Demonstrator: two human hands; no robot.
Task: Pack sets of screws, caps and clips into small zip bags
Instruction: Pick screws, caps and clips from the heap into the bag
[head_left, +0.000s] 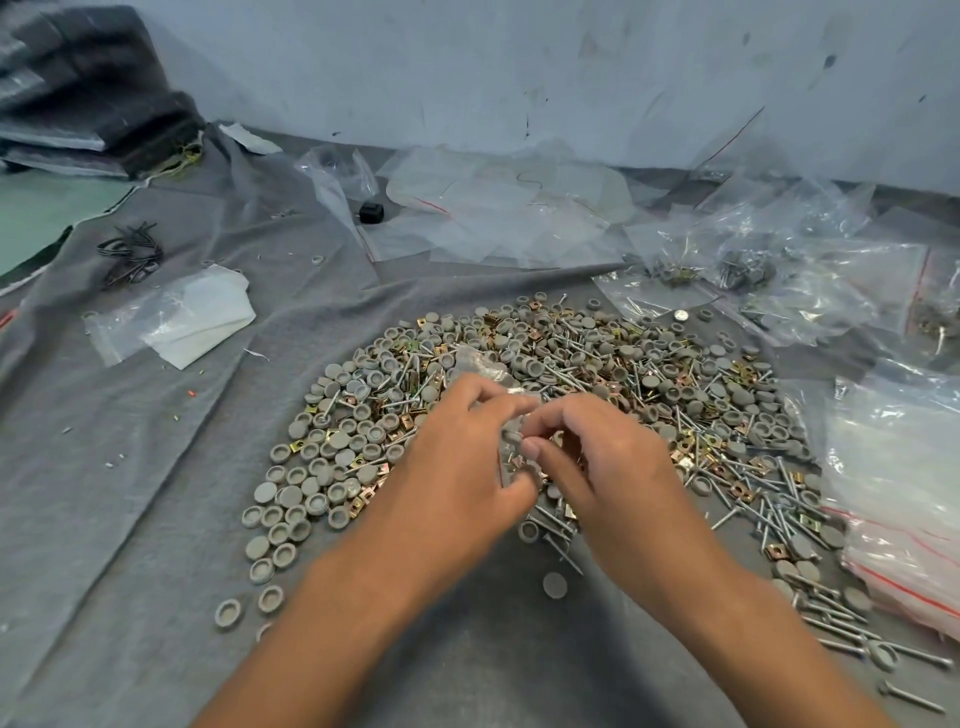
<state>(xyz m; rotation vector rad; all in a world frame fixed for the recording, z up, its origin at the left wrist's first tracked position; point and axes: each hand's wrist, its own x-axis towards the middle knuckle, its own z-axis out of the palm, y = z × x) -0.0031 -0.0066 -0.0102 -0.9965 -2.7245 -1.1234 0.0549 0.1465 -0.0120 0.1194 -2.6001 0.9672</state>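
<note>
From the head view I see my left hand (457, 457) and my right hand (587, 462) meet over the big pile (545, 405) of gray caps, gold clips and long screws. Both pinch a small clear zip bag (511, 415) between curled fingers, just above the pile. The pile lies on a gray cloth (156, 467) over the tabletop. A stack of empty bags (904, 483) sits at the right, and filled bags (753, 280) lie farther back.
</note>
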